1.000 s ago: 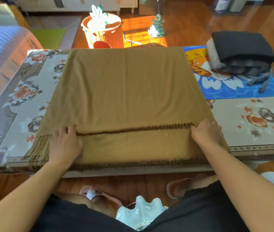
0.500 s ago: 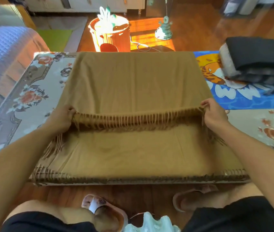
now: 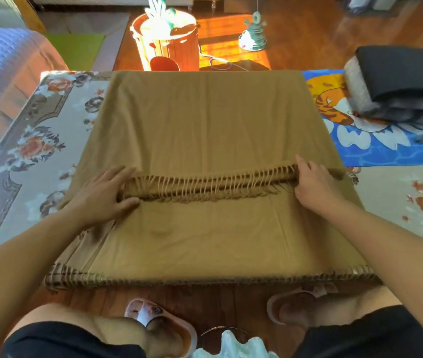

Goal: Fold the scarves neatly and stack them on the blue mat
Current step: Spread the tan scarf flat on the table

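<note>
Here, tan scarf (image 3: 205, 120) spread on table (image 3: 24, 140), left hand (image 3: 102, 195) and right hand (image 3: 313, 184) flat, fingers released, pressing its fringe (image 3: 205, 184), folded stack (image 3: 396, 81) on blue mat (image 3: 375, 151) at two o'clock.

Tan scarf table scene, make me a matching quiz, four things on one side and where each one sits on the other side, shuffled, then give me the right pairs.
Things:
1. tan scarf
2. black folded scarf
3. left hand
4. right hand

Places:
A. top of the stack on the blue mat
B. right end of the fringe
C. spread over the table's middle
D. left end of the fringe

Pairs: 1-C, 2-A, 3-D, 4-B
</note>
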The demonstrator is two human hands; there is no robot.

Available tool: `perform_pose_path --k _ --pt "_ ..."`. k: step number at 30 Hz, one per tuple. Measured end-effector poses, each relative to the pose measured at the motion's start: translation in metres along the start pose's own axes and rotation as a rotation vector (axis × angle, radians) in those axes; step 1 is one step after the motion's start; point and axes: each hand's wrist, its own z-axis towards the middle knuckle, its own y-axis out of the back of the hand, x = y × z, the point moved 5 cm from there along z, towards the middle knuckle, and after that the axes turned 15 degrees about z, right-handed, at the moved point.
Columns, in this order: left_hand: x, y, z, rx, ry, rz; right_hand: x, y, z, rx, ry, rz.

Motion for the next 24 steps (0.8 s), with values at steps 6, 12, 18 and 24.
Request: perform_pose_path --k 6,12,18,24 --pt "0.03 0.012 0.025 0.166 0.102 0.071 0.002 0.029 0.033 -0.125 0.021 0.046" --pt "0.053 0.071 0.039 -0.028 0.246 0.133 0.007 0.079 0.056 -0.14 -0.043 0.07" --pt "0.045 0.162 0.024 -0.274 0.46 -0.229 0.03 0.163 0.046 -0.387 0.002 0.023" --pt "0.05 0.285 -0.012 -0.617 0.589 -0.803 0.076 0.277 0.008 -0.71 -0.056 0.477"
